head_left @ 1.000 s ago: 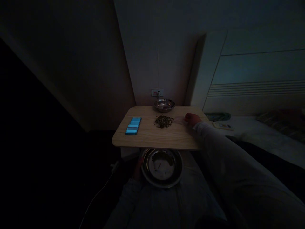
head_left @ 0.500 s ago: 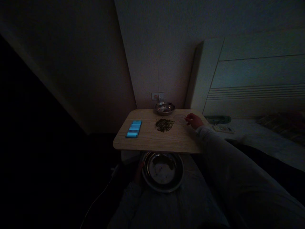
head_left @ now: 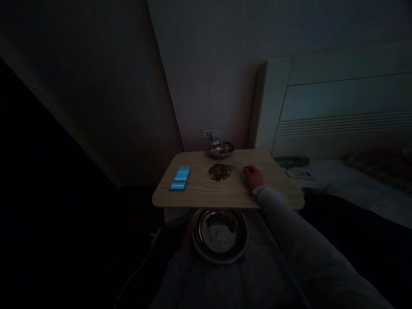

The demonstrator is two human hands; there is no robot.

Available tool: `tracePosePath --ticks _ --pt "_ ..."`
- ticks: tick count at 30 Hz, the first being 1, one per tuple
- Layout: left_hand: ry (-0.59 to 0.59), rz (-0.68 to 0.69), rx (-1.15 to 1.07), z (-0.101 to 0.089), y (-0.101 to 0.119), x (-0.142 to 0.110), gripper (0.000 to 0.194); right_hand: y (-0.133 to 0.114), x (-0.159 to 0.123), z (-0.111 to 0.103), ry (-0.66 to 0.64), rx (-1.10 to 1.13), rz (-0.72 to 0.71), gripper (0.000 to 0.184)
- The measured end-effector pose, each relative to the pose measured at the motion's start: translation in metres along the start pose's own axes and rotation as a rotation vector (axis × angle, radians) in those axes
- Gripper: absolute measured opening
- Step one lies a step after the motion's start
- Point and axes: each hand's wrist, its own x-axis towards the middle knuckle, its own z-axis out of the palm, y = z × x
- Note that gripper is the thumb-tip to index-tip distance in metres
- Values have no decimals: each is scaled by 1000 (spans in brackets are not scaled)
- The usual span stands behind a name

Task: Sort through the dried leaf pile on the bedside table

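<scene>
My right hand (head_left: 253, 177) is over the right half of a small wooden table, its fingers closed in a pinch. A faint, clear, thin-edged thing seems to reach from the fingertips toward a loose pile of small dark bits (head_left: 220, 171); its kind is too dim to tell. Below the table's front edge, my left hand (head_left: 188, 238) grips the left rim of a wide metal basin (head_left: 238, 253). Some dark bits lie inside that basin. Behind the pile stands a smaller metal bowl (head_left: 220, 155).
A phone with a lit, pixelated screen (head_left: 180, 178) lies on the left of the wooden table (head_left: 199, 199). A wall socket (head_left: 210, 133) with a plug is behind the bowl. On the right are a pale headboard (head_left: 334, 101), a green item (head_left: 292, 162) and a bed surface.
My right hand has come nearer and slightly left, and the clear thing at its fingertips shows less. My left hand stays on the basin rim. The view has shifted slightly.
</scene>
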Motion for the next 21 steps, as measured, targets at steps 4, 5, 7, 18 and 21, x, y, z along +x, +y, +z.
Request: tracePosePath --ticks 4,5,7,18,21 --pt "-42 -59 -30 4 4 -5 44 -6 -13 6 -101 24 -113 12" --pt "-45 -76 -33 4 5 -6 43 -9 -16 8 -128 32 -139 11" --pt "-39 -92 -32 3 5 -5 40 -14 -21 13 -166 39 -183 10" --pt "-76 -67 -24 10 13 -12 42 -29 -33 27 -239 -113 -223 14" --pt "-96 -74 -6 11 15 -13 44 -29 -34 27 -240 -127 -241 15"
